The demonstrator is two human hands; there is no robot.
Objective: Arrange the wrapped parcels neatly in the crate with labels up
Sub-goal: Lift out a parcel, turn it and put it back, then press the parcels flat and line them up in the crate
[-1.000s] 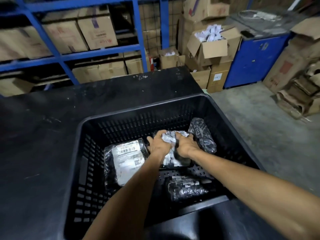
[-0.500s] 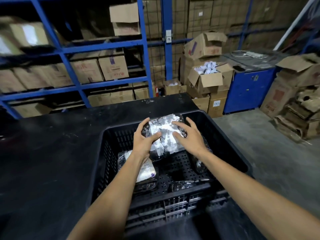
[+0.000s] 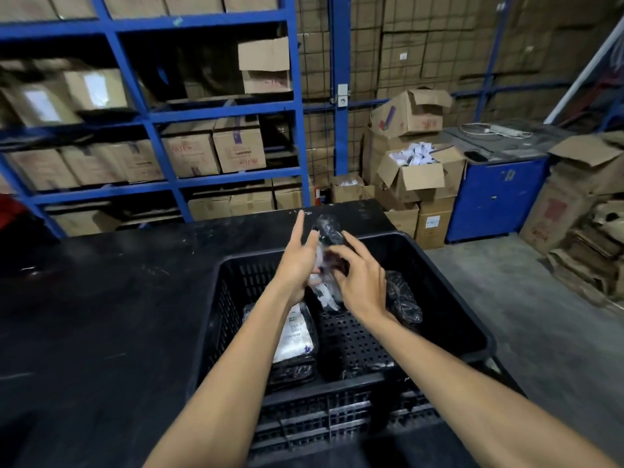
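I held one wrapped parcel (image 3: pixel 327 251) upright between both hands above the far half of the black crate (image 3: pixel 449 298). My left hand (image 3: pixel 299 261) pressed its side with the fingers stretched out, and my right hand (image 3: pixel 359 282) had its grip closed around the other side. Below, a parcel with a white label (image 3: pixel 295 336) facing up lay on the crate floor, and a dark parcel (image 3: pixel 403 302) rested by the right wall. The crate sat on the black tabletop (image 3: pixel 101 315).
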